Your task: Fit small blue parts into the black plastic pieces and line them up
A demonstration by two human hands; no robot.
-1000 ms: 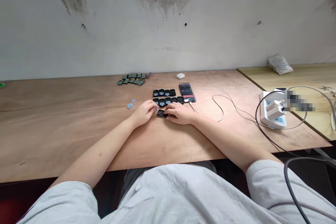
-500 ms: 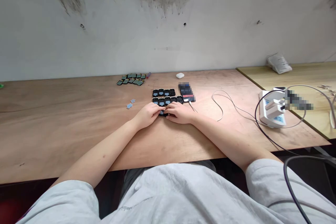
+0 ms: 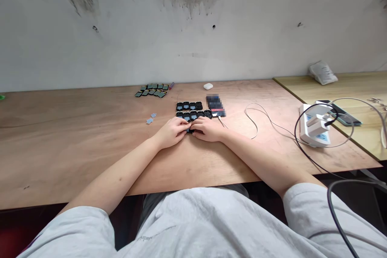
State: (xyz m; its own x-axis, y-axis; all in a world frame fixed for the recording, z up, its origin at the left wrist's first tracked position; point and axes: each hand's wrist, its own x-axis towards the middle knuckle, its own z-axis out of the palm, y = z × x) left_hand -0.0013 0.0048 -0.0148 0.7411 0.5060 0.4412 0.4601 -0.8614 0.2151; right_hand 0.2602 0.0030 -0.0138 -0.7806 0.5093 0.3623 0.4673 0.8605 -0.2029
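Observation:
My left hand (image 3: 173, 132) and my right hand (image 3: 209, 130) meet over a small black plastic housing (image 3: 190, 130) with a light blue piece in it. Both sets of fingers are closed around its edges and cover most of it. Just beyond my fingertips are two rows of similar housings, the far row (image 3: 189, 106) and the near row (image 3: 199, 114). Several of these hold light blue inserts. Left of them, loose light blue pieces (image 3: 149, 121) lie on the wooden table (image 3: 90, 137).
Several green-faced modules (image 3: 152, 90) lie at the back beside a small purplish tool (image 3: 171, 85). A white rounded case (image 3: 208, 86) and a cabled phone (image 3: 215, 105) are behind the housings. A white power strip (image 3: 314, 133) with cables stands right; another phone (image 3: 346, 117) lies beyond it.
My fingers have shifted slightly over the housing, and less of its blue piece shows. Both hands stay in the same spot; the view has moved a little.

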